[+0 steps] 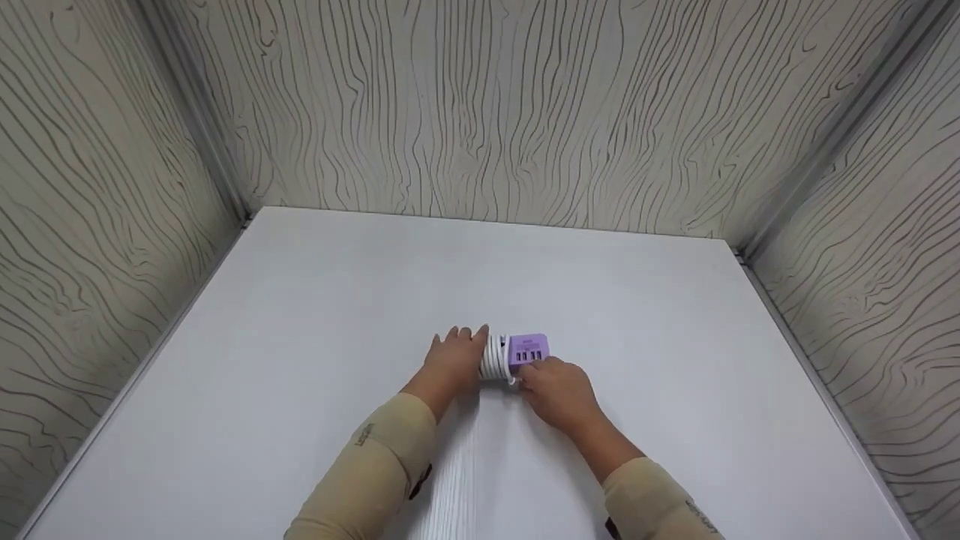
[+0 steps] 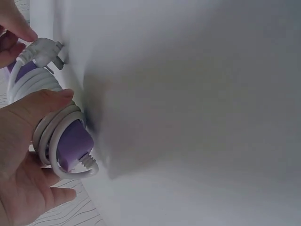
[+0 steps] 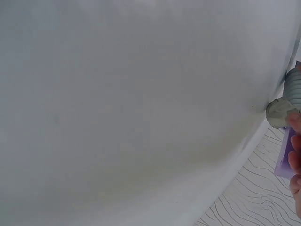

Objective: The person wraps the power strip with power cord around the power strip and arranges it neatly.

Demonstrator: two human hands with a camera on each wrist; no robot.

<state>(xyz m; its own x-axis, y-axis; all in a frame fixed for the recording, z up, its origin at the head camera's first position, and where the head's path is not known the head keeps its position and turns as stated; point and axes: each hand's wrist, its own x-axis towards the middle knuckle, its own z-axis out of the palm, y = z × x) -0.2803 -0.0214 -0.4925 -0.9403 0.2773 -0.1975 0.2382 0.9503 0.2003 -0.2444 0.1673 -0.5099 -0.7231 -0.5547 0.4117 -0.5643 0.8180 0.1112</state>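
**Both hands on a cord-wrapped purple power strip**

Right between the two hands, on the white table (image 1: 300, 315), lies a purple power strip (image 1: 529, 349) with its white cord (image 1: 495, 358) wound in tight loops around one end. The left hand (image 1: 454, 360) holds the wrapped end, its thumb curled over the coils and the palm cupping them from behind, as the left wrist view shows. The right hand (image 1: 559, 390) touches the near side of the strip, and its fingertips pinch the white plug (image 2: 44, 49) at the loose end of the cord, just beside the coils. Beige sleeves (image 1: 375, 465) cover both forearms. Beyond the hands, wood-grain panels (image 1: 480, 105) wall in the table on three sides.
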